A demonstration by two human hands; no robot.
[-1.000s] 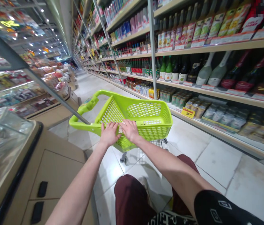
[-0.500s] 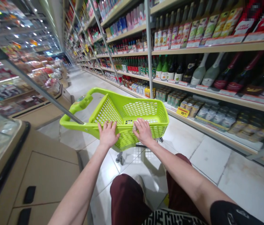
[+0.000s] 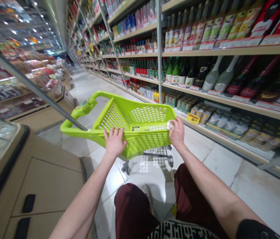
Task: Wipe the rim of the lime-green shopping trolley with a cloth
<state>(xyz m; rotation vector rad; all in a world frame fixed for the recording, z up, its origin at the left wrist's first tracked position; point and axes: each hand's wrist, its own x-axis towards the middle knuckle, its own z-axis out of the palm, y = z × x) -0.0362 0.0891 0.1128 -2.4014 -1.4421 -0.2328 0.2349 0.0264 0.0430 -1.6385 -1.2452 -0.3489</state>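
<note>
In front of me stands a lime-green plastic shopping cart (image 3: 143, 146), its basket side facing me and its handle loop to the left. My left hand (image 3: 115, 141) grips the near rim left of the middle, with the fingers over the edge and the thumb outside. A crumpled white wad (image 3: 170, 125), like a wipe or tissue, is pinched in my right hand (image 3: 177, 132). That hand is at the right end of the near rim, by the basket's corner. Through the openings, the visible part of the basket shows no goods.
Shelves (image 3: 219, 52) with bottles line the right side, with cans on the lowest level. A yellow price tag (image 3: 193, 118) sticks out there. Beige display counters (image 3: 47, 186) stand on the left. A grey metal pole (image 3: 40, 91) slants across the cart's handle end. White floor tiles run between.
My right hand has slid right along the near rim to the cart's corner, and the white wad now shows clearly. My left hand stays in place on the rim.
</note>
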